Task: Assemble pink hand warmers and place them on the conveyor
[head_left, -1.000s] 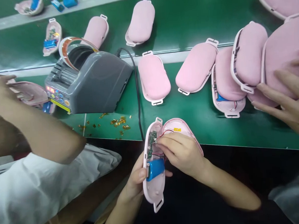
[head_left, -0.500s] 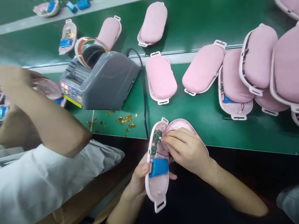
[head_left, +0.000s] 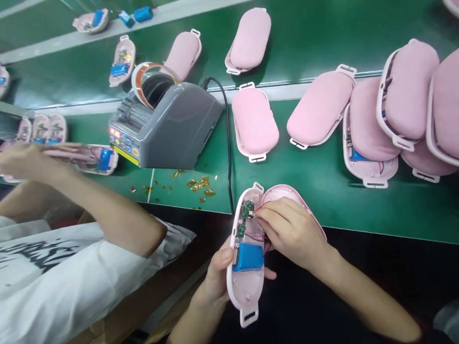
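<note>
My left hand [head_left: 218,270] grips an opened pink plastic case half [head_left: 246,290] from below, its thumb on the left rim. Inside that half sit a green circuit board [head_left: 245,221] near the top and a blue battery pack [head_left: 248,256] under it. My right hand [head_left: 294,230] is closed in a pinch at the board's right edge, on a small white wire connector [head_left: 251,214] with thin red wire. Behind my right hand lies the other pink half [head_left: 282,192], mostly covered by it. Whether the connector is seated on the board I cannot tell.
A grey tape dispenser [head_left: 173,128] with a black cable [head_left: 228,141] stands left of centre on the green bench [head_left: 311,198]. Gold tape scraps [head_left: 200,184] lie before it. Several pink cases [head_left: 254,120] rest behind and to the right. A co-worker's arm [head_left: 100,194] reaches in at left.
The view has shifted slightly, so most things appear further right. My hands keep the same hold on case and connector. The co-worker's hands have moved, uncovering more open cases at left.
</note>
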Tool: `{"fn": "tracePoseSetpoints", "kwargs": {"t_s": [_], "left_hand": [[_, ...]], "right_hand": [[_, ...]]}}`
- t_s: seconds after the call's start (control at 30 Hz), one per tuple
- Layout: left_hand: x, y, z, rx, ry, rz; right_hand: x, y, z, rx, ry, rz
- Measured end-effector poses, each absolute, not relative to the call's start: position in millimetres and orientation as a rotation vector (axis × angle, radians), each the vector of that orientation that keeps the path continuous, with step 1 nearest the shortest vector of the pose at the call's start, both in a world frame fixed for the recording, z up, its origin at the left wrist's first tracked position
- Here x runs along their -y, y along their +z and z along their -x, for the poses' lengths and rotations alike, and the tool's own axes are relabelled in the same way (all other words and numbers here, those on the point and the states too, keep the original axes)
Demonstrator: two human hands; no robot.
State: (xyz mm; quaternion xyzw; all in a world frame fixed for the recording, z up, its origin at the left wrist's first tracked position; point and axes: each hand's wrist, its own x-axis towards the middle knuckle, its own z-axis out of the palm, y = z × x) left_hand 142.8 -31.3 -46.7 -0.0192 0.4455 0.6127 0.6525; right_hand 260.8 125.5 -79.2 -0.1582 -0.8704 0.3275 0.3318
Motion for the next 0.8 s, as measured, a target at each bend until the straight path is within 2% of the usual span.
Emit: {"fn": "tracePoseSetpoints", "kwargs": {"t_s": [0.8], "left_hand": [[30.7, -58.5, -140.7, -0.896, 1.400, -0.072]], "right_hand": [[-142.7, -65.1, -267.2, 2.471, 0.568, 0.292]]}}
